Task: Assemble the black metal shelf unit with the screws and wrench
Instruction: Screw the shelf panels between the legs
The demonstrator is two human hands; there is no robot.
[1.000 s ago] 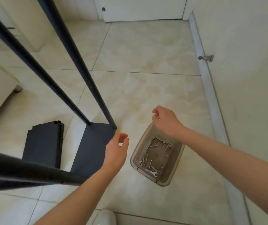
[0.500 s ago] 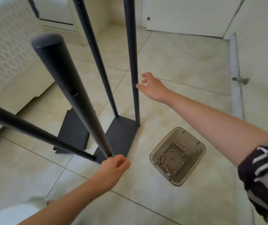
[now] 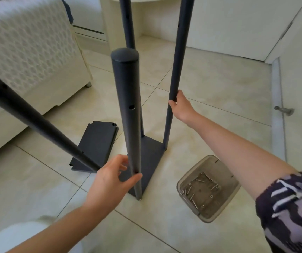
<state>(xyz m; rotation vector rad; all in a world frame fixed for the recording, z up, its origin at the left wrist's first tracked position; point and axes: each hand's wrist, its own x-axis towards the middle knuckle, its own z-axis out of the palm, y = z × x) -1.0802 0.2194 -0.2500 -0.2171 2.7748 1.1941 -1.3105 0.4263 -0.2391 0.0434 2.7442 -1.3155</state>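
Note:
The black shelf unit stands on the tiled floor: a flat base panel (image 3: 151, 152) with several upright poles rising from its corners. My left hand (image 3: 110, 178) curls round the near pole (image 3: 130, 114) low down, thumb and fingers on either side of it. My right hand (image 3: 181, 106) grips the far right pole (image 3: 178, 57) at mid-height. A second black panel (image 3: 96, 144) lies flat on the floor to the left. A clear plastic tray (image 3: 226, 207) at the right holds loose screws (image 3: 189, 193) and a small wrench, hard to make out.
A white sofa (image 3: 24, 57) with a textured cover fills the left side. A white wall and baseboard (image 3: 278, 125) run down the right, with a metal door stop (image 3: 283, 110) sticking out. A white cabinet and door stand behind.
My right hand left the tray and now grips the far right pole. My left hand has wrapped round the near pole. The view rose and swung left, showing the sofa.

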